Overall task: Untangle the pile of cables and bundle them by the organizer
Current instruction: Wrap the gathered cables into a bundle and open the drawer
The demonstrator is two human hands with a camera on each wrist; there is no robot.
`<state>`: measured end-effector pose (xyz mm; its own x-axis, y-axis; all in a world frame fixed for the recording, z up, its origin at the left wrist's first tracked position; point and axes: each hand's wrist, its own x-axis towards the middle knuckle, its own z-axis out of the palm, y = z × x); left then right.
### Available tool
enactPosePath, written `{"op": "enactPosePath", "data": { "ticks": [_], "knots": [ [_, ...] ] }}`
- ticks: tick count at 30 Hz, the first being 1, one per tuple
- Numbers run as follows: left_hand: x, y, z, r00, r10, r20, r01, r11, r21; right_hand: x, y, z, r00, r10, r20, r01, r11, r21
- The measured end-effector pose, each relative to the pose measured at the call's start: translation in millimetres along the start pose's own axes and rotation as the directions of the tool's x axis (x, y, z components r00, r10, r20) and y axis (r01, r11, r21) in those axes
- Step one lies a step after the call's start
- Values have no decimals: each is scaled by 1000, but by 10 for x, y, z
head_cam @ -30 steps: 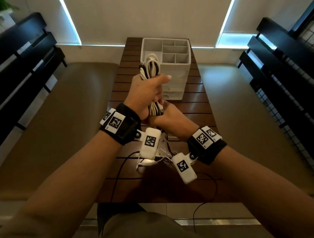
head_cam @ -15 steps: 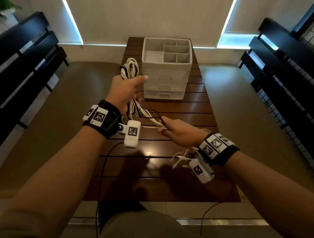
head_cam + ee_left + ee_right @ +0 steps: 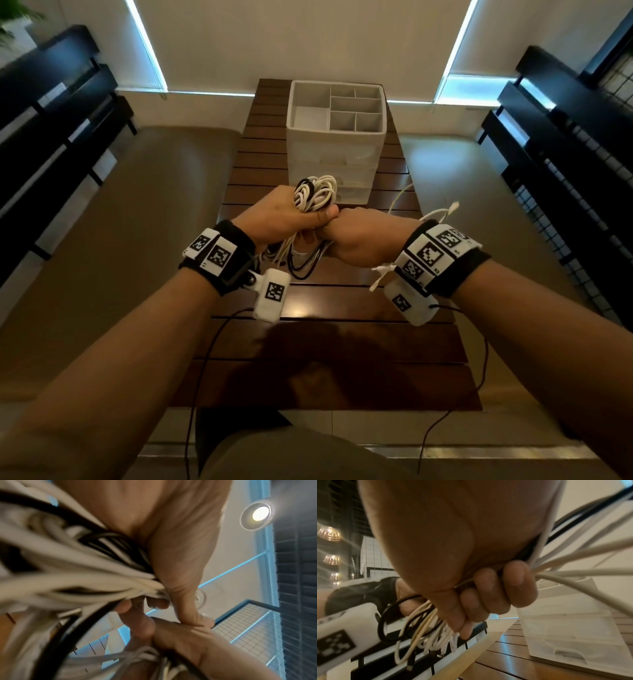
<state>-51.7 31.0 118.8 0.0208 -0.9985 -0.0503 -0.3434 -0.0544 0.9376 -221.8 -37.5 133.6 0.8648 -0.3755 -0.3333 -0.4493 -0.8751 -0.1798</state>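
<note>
We are holding a bunch of white and black looped cables (image 3: 315,197) up over the dark brown slatted wooden table (image 3: 329,346). Our left hand (image 3: 284,219) is squeezing the bunch tight. Our right hand (image 3: 363,236) is touching the left one, its fingers (image 3: 489,595) curling round the loose ends. The white plastic organizer box with little compartments (image 3: 337,137) is standing just behind the cables.
</note>
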Motion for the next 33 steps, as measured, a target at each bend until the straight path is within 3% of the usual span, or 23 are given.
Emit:
{"op": "enactPosePath", "data": {
  "ticks": [4,13,16,19,22,25,30,33],
  "knots": [
    [-38,-24,7,1000,-5,29,7,998,-59,54,62,-21,998,17,-54,-13,996,86],
    [-63,39,-23,995,-45,91,46,999,-7,104,155,-10,946,23,-322,-10,999,43],
    [-87,53,-66,993,-51,108,48,998,26,104,159,-3,933,130,-335,-119,991,56],
    [-129,61,-110,999,-7,49,7,1000,-18,-2,174,-110,954,127,-270,-76,979,190],
    [-145,9,-174,999,4,-37,-9,993,-120,-208,268,-199,976,97,-197,-17,928,372],
    [-168,-20,-201,999,-28,-30,21,976,-217,-298,301,-156,973,91,-211,13,895,446],
    [-171,7,-88,999,-52,4,51,960,-275,-207,200,-37,912,204,-356,49,807,588],
    [-156,13,-57,999,-32,-17,26,959,-283,-160,133,-14,864,310,-396,87,682,726]
  ]
}}
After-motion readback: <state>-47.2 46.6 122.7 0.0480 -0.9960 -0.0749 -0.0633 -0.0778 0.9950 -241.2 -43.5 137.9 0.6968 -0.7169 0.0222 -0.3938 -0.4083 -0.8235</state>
